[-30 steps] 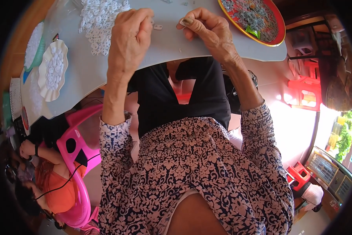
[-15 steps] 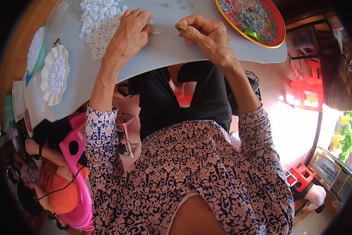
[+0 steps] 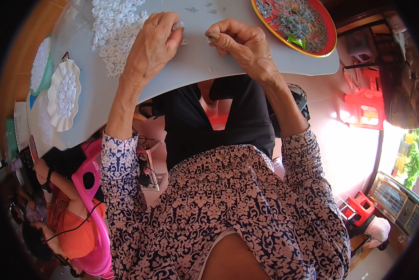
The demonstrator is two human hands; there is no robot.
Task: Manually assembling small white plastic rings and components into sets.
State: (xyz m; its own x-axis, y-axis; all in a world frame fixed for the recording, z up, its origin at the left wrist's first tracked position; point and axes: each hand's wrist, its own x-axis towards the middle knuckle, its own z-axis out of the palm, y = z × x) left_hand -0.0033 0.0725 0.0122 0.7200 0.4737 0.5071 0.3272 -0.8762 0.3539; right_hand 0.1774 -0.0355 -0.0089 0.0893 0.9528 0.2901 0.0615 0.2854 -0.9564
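Observation:
My left hand (image 3: 155, 45) is closed above the grey table (image 3: 190, 60), with a small white plastic piece (image 3: 178, 25) showing between thumb and forefinger. Beside its thumb, another white piece (image 3: 184, 42) lies on the table, partly covered by the hand. Across a narrow gap, my right hand (image 3: 242, 45) pinches thumb and forefinger together on something tiny that I cannot make out. A heap of white plastic pieces with holes (image 3: 118, 32) spreads to the left of my left hand. Several small grey metal bits (image 3: 209, 4) lie beyond the hands.
A red tray with a yellow rim (image 3: 330, 39) holds many small grey metal parts and a green wrapper (image 3: 297, 41) at the right. At the left are a wavy-edged white dish (image 3: 55, 112) of white pieces and a green basket (image 3: 46, 77). Another person (image 3: 76, 233) sits at lower left.
My left hand has come slightly toward the right hand and now partly covers the loose white piece. The right hand has shifted a little left, still pinched. The whole view has moved slightly.

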